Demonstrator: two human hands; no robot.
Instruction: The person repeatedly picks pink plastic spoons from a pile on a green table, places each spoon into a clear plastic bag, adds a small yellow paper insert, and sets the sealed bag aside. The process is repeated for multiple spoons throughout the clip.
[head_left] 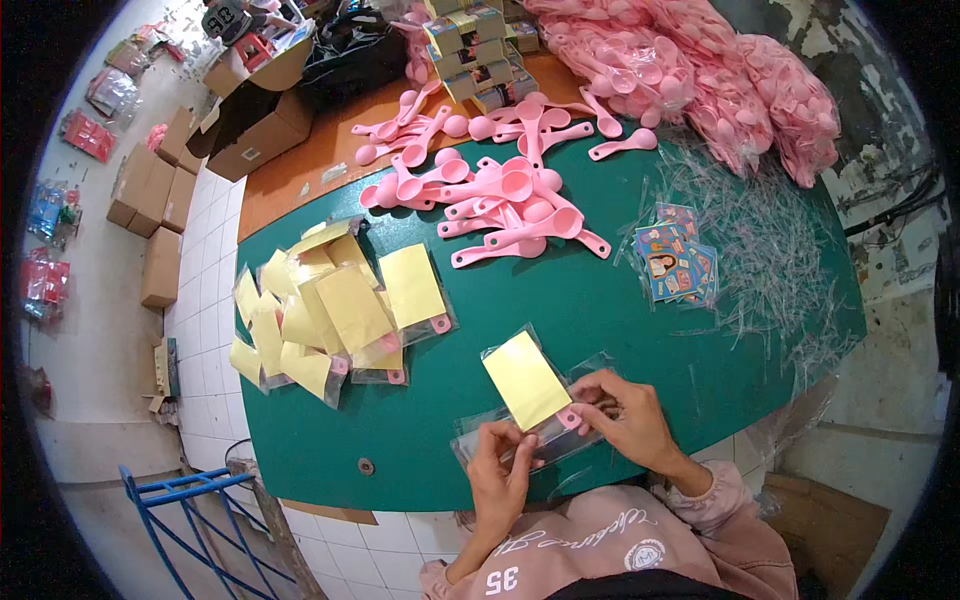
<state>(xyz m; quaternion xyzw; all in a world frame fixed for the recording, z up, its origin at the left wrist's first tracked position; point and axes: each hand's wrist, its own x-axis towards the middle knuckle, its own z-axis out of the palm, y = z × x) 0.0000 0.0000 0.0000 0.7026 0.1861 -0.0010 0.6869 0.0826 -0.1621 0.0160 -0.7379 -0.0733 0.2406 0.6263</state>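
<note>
At the table's near edge I hold a clear plastic bag (487, 353) with a plain pale-yellow card (526, 380) inside. The pink, holed handle end of a spoon (569, 417) shows at the card's lower right corner. My left hand (500, 470) pinches the bag's lower left edge, fingers closed. On the other side, my right hand (632, 418) closes its fingertips on the bag beside the pink handle. More clear plastic film (465, 432) lies under the bag and my hands. To the left rests a pile of similar packed yellow cards (352, 310).
Loose pink measuring spoons (515, 185) heap at the far middle, with big bags of them (690, 75) behind. Printed cards (672, 265) and scattered clear plastic strips (770, 250) lie right. Card stacks (470, 50) stand at the back. A blue metal trolley (190, 490) is left.
</note>
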